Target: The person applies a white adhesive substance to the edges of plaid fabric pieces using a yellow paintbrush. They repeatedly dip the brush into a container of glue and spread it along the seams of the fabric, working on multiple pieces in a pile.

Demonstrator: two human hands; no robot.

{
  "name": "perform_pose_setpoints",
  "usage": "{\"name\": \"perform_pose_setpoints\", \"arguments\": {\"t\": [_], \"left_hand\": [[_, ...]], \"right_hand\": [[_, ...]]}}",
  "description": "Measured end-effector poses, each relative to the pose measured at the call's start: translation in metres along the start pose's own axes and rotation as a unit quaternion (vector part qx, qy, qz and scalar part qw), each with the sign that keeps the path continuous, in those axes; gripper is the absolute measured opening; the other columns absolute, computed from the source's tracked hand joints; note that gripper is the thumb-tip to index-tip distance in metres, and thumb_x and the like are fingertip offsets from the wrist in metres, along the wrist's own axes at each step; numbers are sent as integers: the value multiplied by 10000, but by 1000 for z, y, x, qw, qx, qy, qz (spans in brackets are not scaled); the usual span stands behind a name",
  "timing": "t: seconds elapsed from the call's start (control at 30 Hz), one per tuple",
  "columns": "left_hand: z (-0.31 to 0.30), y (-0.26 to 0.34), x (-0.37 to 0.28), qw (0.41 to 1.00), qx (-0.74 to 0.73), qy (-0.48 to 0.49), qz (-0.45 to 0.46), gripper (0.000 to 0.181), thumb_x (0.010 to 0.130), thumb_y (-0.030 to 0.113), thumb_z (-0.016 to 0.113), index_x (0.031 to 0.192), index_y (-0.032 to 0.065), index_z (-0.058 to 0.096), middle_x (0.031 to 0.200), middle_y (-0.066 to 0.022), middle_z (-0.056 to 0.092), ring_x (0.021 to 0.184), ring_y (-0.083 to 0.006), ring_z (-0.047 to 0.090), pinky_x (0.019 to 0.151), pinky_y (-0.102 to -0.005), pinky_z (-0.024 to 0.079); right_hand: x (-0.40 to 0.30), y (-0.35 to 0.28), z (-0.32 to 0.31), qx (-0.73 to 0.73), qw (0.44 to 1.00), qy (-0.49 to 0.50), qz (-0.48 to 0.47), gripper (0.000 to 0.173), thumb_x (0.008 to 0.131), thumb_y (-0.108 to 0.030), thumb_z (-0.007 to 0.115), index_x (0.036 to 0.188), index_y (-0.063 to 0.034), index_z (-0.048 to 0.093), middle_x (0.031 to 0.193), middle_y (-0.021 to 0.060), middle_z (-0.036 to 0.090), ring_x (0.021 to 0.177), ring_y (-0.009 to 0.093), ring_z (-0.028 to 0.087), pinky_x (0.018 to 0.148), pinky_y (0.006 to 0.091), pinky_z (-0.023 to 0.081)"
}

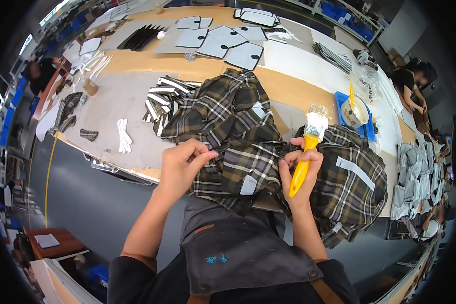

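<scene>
Plaid fabric pieces [250, 155] lie bunched before me at the table's near edge, some bearing pale marked patches. My left hand [186, 163] is over their left part, thumb and forefinger pinched at the dark cloth; whether cloth is between the fingertips is unclear. In my right hand [302, 171] is a paintbrush with a yellow handle [300, 174], its bristles up and coated in white paste. The hand also touches the plaid cloth, but a grip on it cannot be told. More plaid fabric [349, 171] spreads right of that hand. Striped strips [167, 98] lie behind at left.
A bowl of white paste [355, 114] stands in a blue tray [341, 99] at right. White strips [124, 135] lie at left. Grey black-edged panels [228, 38] lie at the far side. Grey pieces [414, 174] hang at right. Other people [410, 83] work at both sides.
</scene>
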State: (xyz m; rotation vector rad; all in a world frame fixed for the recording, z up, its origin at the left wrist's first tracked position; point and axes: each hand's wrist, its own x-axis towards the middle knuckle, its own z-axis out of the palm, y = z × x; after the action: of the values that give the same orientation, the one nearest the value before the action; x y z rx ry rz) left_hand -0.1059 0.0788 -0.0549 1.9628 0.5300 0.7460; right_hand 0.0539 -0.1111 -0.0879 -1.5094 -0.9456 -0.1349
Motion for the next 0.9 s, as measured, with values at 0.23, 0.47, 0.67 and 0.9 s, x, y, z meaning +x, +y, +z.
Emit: {"name": "perform_pose_setpoints", "arguments": {"t": [0.23, 0.47, 0.67, 0.9], "left_hand": [[17, -30, 3, 993, -115, -14, -33, 249, 886, 109, 633, 708, 22, 482, 695, -14, 526, 624, -77, 446, 564, -244, 371], [16, 15, -2, 915, -279, -257, -139, 426, 731, -39, 731, 1125, 8, 577, 1046, -57, 617, 973, -88, 575, 798, -219, 471], [-23, 65, -10, 983, -98, -83, 128, 302, 703, 14, 755, 954, 18, 588, 810, 2, 599, 641, -29, 505, 534, -194, 401], [-25, 85, -17, 962, -240, -121, 45, 310, 737, -35, 731, 1006, 6, 581, 929, -40, 576, 635, -14, 466, 516, -156, 387]], "right_hand": [[-4, -12, -8, 26, 1000, -13, 8, 461, 742, 148, 592, 1014, -104, 318, 1075, 203, 513, 801, 123, 499, 678, 223, 410], [0, -23, -12, 36, 999, -31, -23, 441, 758, 156, 561, 1003, -108, 306, 1130, 227, 490, 771, 122, 508, 797, 256, 405], [17, -93, -22, 303, 949, -62, 61, 459, 774, 182, 526, 1010, -132, 289, 1180, 245, 422, 708, 114, 480, 650, 219, 426], [22, -79, -24, 240, 957, -131, 98, 424, 792, 167, 535, 1019, -113, 313, 1157, 180, 458, 711, 75, 438, 653, 210, 400]]}}
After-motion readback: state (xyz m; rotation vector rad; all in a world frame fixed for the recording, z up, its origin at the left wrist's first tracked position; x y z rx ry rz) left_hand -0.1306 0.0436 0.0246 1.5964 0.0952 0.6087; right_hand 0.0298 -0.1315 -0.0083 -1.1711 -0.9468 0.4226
